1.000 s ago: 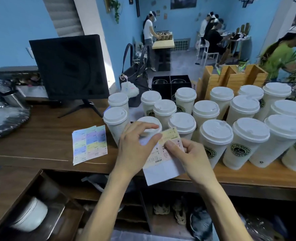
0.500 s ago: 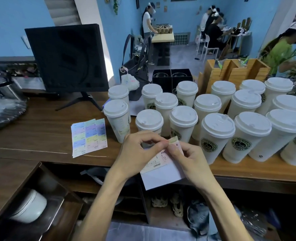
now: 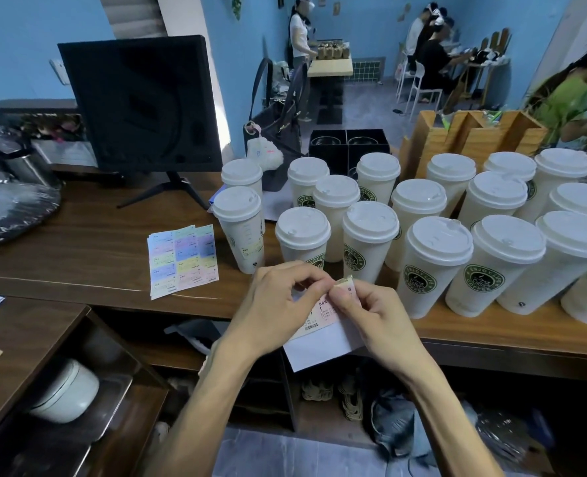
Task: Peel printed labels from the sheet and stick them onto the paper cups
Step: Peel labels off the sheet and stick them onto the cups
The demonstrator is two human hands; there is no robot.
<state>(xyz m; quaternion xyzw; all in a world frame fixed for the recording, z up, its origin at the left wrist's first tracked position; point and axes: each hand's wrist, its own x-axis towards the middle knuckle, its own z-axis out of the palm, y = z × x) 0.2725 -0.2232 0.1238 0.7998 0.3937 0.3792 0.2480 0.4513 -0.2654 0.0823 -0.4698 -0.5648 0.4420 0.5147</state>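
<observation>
Both hands hold a small label sheet (image 3: 321, 333) with white backing just in front of the counter edge. My left hand (image 3: 278, 304) pinches its upper left part. My right hand (image 3: 371, 315) pinches a yellow label (image 3: 344, 281) curled up at the sheet's top edge. Several white lidded paper cups (image 3: 433, 266) with green round logos crowd the wooden counter (image 3: 96, 256) behind my hands. One cup (image 3: 240, 228) at the left of the group bears a small label. A second sheet of pastel labels (image 3: 182, 259) lies flat on the counter to the left.
A black monitor (image 3: 140, 101) on a stand sits at the back left, and a dark handbag (image 3: 278, 132) behind the cups. Wooden holders (image 3: 471, 136) stand at the back right. A lower shelf with a white bowl (image 3: 65, 390) is at bottom left. People are in the room beyond.
The yellow label's top edge has been folded and lifted off the backing by my right fingers. Both hands and the sheet have drawn slightly lower, away from the nearest cup.
</observation>
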